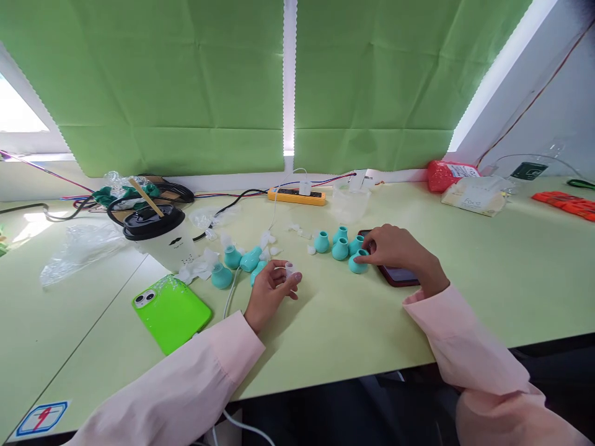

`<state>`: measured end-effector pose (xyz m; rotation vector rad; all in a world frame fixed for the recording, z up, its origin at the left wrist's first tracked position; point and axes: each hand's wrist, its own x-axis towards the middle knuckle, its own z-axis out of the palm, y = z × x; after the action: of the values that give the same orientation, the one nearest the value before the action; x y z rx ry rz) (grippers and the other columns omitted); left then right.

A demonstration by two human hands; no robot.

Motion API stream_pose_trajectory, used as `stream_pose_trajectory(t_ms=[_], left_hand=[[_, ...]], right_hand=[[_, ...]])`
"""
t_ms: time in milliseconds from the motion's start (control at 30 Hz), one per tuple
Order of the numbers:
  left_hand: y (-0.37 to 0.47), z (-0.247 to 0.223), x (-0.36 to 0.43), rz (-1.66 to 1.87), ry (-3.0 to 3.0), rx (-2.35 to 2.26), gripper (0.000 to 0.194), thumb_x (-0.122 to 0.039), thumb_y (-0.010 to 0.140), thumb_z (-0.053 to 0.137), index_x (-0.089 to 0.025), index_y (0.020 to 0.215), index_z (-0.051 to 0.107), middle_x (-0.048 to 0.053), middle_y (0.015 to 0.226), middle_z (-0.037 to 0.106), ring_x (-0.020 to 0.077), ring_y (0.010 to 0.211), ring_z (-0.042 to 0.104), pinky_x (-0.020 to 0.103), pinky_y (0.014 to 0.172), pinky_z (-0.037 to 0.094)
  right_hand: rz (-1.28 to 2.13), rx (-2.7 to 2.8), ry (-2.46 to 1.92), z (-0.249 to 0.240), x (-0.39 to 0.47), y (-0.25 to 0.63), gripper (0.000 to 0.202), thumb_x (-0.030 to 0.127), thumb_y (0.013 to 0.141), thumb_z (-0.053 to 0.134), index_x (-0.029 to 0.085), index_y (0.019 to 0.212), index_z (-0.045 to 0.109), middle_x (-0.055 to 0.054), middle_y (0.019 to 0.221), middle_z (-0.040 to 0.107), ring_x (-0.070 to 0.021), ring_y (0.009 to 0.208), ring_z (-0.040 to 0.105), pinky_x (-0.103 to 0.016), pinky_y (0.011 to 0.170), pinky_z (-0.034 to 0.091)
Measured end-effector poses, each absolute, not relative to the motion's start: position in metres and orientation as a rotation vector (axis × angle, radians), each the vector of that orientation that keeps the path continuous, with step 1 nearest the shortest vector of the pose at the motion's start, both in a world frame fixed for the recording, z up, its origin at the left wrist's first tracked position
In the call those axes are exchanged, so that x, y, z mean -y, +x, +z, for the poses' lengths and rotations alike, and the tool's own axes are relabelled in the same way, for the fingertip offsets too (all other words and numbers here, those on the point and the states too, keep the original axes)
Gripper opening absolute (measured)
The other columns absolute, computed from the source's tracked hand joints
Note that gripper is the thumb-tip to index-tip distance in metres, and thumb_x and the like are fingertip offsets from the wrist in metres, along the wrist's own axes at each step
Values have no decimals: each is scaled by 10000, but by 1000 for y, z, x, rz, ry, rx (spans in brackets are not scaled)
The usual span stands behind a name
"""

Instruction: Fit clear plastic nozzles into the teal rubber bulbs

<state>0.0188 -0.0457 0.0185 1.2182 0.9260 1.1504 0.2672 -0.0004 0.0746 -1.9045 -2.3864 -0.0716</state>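
Observation:
My left hand (268,290) is closed in a pinch round a small whitish, see-through plastic piece (289,269), held just above the table. To the right, my right hand (396,249) reaches down with thumb and fingers on a teal bulb-shaped piece (357,263) that has an open neck. Several like it stand upright beside it, among them one teal piece (321,242) at the left of that group. More lie near my left hand, including a teal piece (222,276) standing up and one tipped on its side (251,259).
A lime-green phone (171,314) lies at left, below a lidded paper cup (160,238) with a straw. Another phone (395,277) is under my right hand. Behind are a yellow power strip (296,197), a clear plastic tub (349,205) and a tissue pack (474,195).

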Motion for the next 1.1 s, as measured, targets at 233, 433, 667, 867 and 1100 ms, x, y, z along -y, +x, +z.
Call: stream_pose_trajectory(t_ms=[233,433,667,867,1100], left_hand=[[17,21,45,1059,1205,-950,293,-250,583,658,-104,809,543,54,775,575,136,716,540,275,632,485],[16,23,44,1264,1327,-1026,199,-268,610,634,-105,713,584,7,677,535,71,571,465,184,493,419],[14,23,45,1309,1256,-974,257,-234,609,633,-112,809,528,3,637,554,91,553,509,225,532,445],[13,24,46,1264,1189,-947,271,-168,600,594,-114,855,519,13,648,582,124,610,549,253,574,468],[14,25,46,1153,1031,-787,155,-121,614,498,-152,765,484,-25,576,501,86,511,460,206,416,414]], right_hand=[[264,2490,-1433,79,11,254,221,385,611,580,172,669,579,7,559,549,-106,506,494,-209,460,339],[531,2417,-948,56,25,213,177,288,618,608,159,728,554,-13,683,556,-106,600,504,-222,565,418],[712,2299,-925,15,35,182,282,345,683,568,164,898,541,-27,812,563,-114,687,506,-230,611,426],[720,2173,-968,14,37,178,222,320,803,399,145,807,536,-24,741,568,-103,638,496,-222,579,419],[415,1952,-1016,6,37,178,230,307,653,581,158,825,548,-38,776,613,-135,665,550,-234,575,439]])
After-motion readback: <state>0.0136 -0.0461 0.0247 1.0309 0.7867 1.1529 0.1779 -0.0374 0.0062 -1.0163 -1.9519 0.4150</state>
